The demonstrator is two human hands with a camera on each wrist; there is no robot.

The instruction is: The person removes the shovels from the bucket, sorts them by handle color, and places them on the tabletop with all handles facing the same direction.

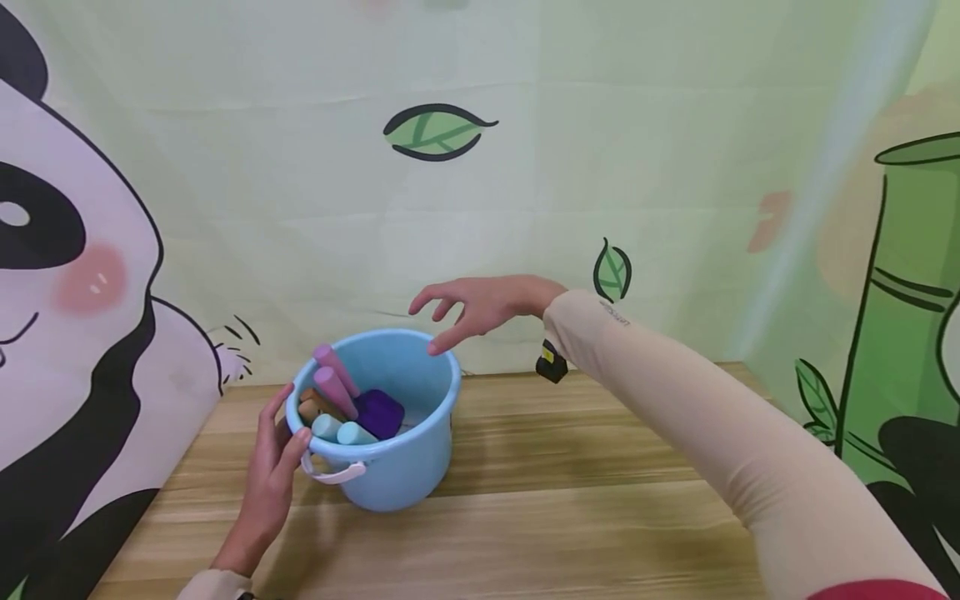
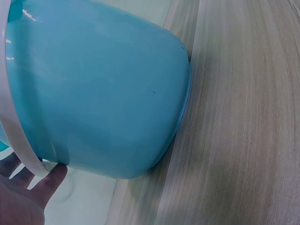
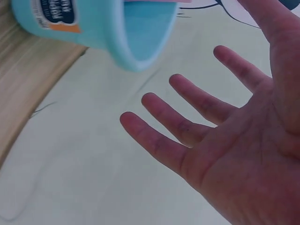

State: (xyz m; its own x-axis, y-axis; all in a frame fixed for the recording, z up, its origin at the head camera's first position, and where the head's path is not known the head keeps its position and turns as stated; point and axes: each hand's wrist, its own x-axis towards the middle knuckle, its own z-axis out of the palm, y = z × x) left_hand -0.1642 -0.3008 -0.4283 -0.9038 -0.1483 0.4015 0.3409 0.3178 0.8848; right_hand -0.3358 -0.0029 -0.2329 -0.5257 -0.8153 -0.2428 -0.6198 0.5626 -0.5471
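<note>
A light blue bucket [image 1: 405, 467] stands upright on the wooden table, its white handle [image 1: 335, 475] hanging down at the front left. Inside it are lilac cylinders [image 1: 335, 392], light blue cylinders [image 1: 355, 433], a dark purple block [image 1: 380, 414] and brown pieces [image 1: 318, 408]. My left hand [image 1: 270, 475] holds the bucket at its left rim, thumb beside the handle joint; the left wrist view shows its fingers [image 2: 51, 180] by the handle. Over the bucket's back right rim hovers my right hand [image 1: 483, 307], fingers spread. Its palm [image 3: 243, 159] holds nothing in the right wrist view.
Behind the wood-grain table [image 1: 562, 500] hangs a pale green backdrop [image 1: 540, 183] with printed leaves, a panda [image 1: 120, 358] at left and bamboo [image 1: 907, 317] at right. A small black device [image 1: 551, 364] is strapped under my right wrist.
</note>
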